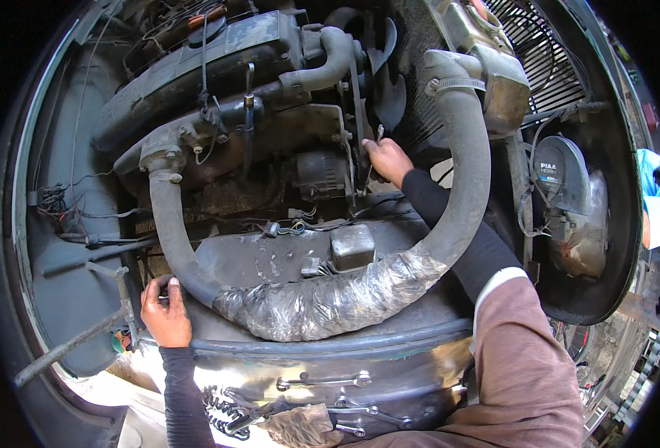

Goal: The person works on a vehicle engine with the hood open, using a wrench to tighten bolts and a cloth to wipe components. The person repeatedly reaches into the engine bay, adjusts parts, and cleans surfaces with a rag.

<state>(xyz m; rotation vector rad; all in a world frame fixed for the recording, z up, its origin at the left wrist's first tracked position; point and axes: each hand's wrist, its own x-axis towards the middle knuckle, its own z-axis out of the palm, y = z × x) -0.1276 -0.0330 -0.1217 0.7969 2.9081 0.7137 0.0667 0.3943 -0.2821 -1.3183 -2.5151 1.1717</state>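
Observation:
Inside an open engine bay, my right hand (391, 160) reaches under the thick grey hose (470, 179) toward the engine. Its fingers close on a slim metal wrench (380, 133), partly hidden by the hand, beside the belt and the alternator (321, 175). At the near left, my left hand (167, 313) rests by the lower bend of the hose, fingers loosely bent and nothing seen in them. Shiny plastic-like wrapping (330, 302) covers the hose's middle stretch.
Fan blades (391, 101) and the radiator stand just beyond my right hand. Several wrenches (330, 381) and a dirty glove (304, 427) lie on the near ledge. A metal bar (72, 347) juts out at left; a round black horn (561, 168) sits at right.

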